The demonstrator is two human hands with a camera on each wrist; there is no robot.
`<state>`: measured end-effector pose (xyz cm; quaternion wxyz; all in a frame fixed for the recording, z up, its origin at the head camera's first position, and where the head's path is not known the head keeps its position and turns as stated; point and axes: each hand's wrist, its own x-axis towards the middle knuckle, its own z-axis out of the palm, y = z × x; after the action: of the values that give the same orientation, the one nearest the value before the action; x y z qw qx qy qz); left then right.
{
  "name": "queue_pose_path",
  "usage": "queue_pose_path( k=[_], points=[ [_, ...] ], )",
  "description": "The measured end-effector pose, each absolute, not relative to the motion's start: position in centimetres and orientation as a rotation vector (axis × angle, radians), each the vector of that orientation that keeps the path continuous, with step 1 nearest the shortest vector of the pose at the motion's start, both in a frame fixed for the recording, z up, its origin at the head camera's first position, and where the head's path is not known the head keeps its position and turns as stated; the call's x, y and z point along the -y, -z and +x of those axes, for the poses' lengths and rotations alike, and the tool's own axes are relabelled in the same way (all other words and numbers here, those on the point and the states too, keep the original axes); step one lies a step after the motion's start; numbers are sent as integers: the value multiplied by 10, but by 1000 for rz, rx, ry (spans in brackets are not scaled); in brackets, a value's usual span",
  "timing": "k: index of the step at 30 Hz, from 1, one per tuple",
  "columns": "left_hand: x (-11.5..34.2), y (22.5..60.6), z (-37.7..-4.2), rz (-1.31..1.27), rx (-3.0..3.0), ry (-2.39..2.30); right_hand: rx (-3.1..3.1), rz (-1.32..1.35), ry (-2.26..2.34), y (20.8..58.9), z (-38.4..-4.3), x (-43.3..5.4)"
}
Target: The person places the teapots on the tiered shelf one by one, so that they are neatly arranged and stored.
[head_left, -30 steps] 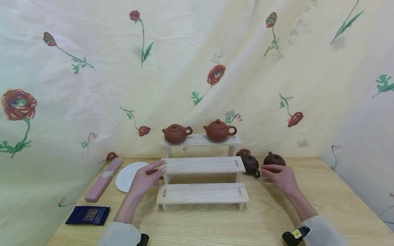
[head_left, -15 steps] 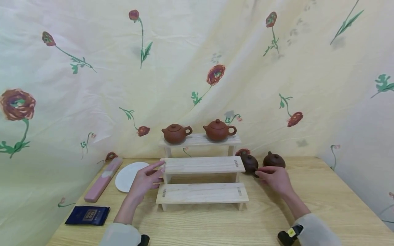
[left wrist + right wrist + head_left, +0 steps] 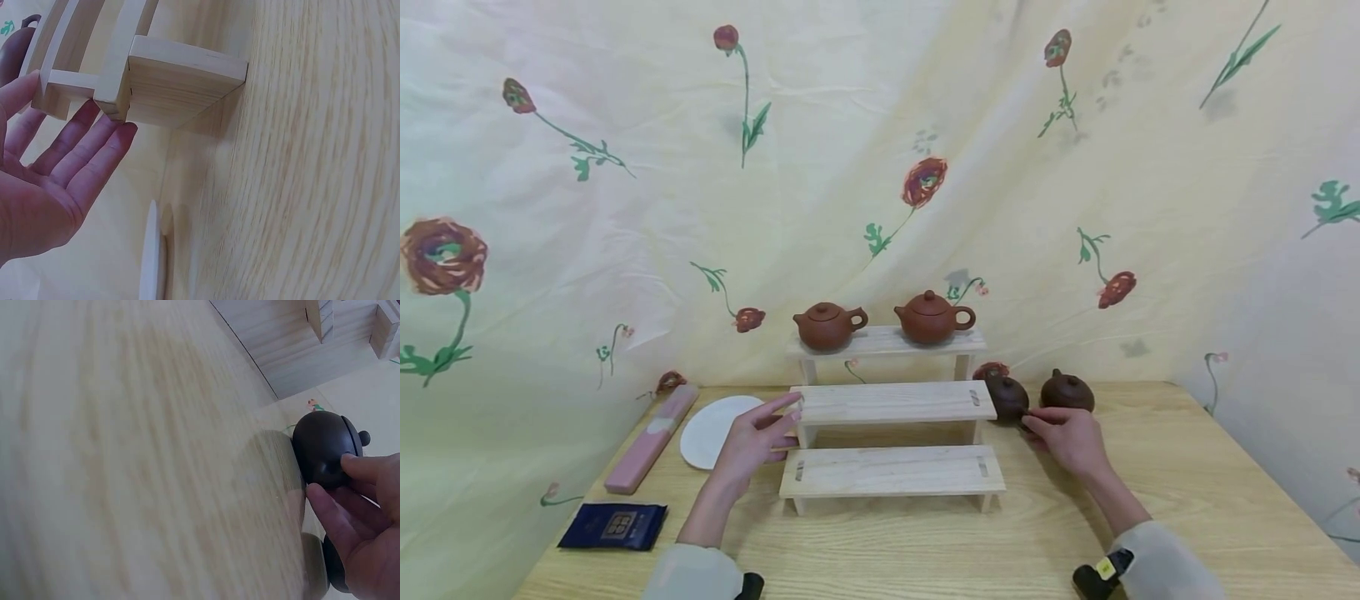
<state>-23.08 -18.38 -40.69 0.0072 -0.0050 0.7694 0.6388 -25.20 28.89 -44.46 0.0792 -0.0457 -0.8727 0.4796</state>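
Here's the right hand (image 3: 1070, 439), thumb and fingers pinching the handle of the smooth, round dark teapot (image 3: 1009, 398), which sits on the grained table (image 3: 910, 550) just beside the pale plank stand's (image 3: 891, 404) right end; the left hand (image 3: 748, 442), fingers spread, touches the stand's squared left edges! A second dark teapot (image 3: 1067, 392) stands near, floral cloth (image 3: 820, 183) behind; the roomiest stretch lies in front.

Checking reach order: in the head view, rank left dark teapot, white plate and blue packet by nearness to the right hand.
1. Left dark teapot: touched by the right hand.
2. White plate: left of the wooden stand.
3. Blue packet: front left, farthest.
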Motion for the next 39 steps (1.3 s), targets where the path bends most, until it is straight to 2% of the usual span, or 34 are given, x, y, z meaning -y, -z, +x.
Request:
queue_pose_path(
  k=[28, 34, 39],
  points=[
    [185, 408, -231, -22, -2385, -2004, 2525, -175, -1475, 446, -252, -299],
    [184, 409, -231, -35, -2379, -2004, 2535, -183, -1362, 442, -249, -305],
    [184, 410, -231, -37, -2373, -2012, 2418, -144, -1534, 436, -248, -309]
  ],
)
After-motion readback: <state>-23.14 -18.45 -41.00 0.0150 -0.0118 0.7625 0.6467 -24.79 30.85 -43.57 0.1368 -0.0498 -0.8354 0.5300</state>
